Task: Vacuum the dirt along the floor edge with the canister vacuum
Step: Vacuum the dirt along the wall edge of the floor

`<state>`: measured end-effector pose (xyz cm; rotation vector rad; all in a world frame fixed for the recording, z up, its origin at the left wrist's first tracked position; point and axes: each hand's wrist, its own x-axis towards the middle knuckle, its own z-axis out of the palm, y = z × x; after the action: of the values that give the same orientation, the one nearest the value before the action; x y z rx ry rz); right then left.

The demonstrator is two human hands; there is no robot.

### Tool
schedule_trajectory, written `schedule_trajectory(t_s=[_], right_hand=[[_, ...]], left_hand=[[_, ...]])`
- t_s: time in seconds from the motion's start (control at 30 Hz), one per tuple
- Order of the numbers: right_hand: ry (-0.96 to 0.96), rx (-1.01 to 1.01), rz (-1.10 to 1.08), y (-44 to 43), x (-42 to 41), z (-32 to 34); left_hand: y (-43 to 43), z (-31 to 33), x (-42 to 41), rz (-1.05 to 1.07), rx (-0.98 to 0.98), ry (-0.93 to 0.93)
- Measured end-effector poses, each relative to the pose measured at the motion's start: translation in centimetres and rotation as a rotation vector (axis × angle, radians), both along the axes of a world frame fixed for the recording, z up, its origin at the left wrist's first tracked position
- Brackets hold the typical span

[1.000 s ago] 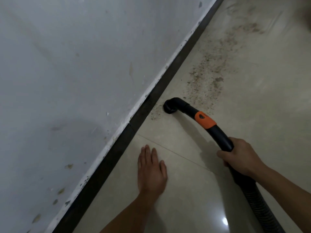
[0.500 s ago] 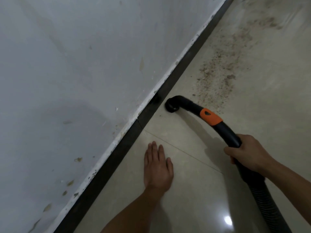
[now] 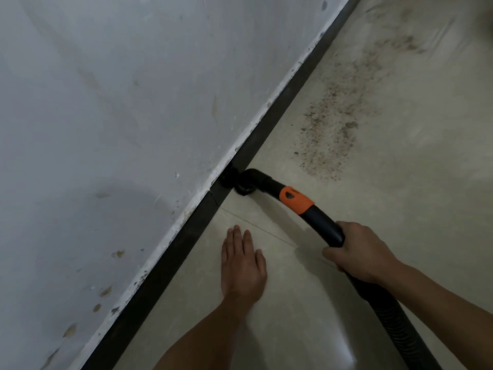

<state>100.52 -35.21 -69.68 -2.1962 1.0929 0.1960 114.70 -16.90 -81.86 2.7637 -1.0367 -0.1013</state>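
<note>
My right hand (image 3: pixel 357 252) grips the black vacuum hose handle (image 3: pixel 322 222), just behind its orange collar (image 3: pixel 296 200). The curved black nozzle (image 3: pixel 244 182) presses down on the floor right against the dark skirting (image 3: pixel 269 116). A long patch of brown dirt (image 3: pixel 336 116) lies on the beige tiles beyond the nozzle, running along the skirting toward the far corner. My left hand (image 3: pixel 242 265) rests flat on the tile, fingers together and extended, holding nothing. The ribbed hose (image 3: pixel 400 332) runs off the lower right edge; the canister is out of view.
A stained white wall (image 3: pixel 120 129) fills the left half, with chipped paint above the dark skirting. Glossy beige floor tiles (image 3: pixel 426 182) spread to the right, with a grout line between my hands and a light glare near the bottom.
The nozzle has slid left from the open tile until it touches the skirting. The dirt speckles that lay beside it a second ago are gone. My left hand stays flat on the floor.
</note>
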Motion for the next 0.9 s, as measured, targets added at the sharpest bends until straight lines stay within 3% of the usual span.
schedule_trajectory(t_s=[0.17, 0.33, 0.6, 0.9], right_hand=[[0.025, -0.134, -0.088, -0.7, -0.9, 0.6], [0.051, -0.134, -0.038, 0.5, -3.8, 0.4], [-0.027, -0.128, -0.481, -2.1, -15.5, 0.5], [-0.106, -0.065, -0.507, -2.4, -10.1, -1.1]], left_hand=[[0.0, 0.1, 0.3, 0.004, -0.006, 0.005], [0.3, 0.3, 0.2, 0.002, -0.022, 0.025], [0.1, 0.0, 0.0, -0.01, -0.042, 0.02], [0.0, -0.1, -0.1, -0.016, -0.07, 0.021]])
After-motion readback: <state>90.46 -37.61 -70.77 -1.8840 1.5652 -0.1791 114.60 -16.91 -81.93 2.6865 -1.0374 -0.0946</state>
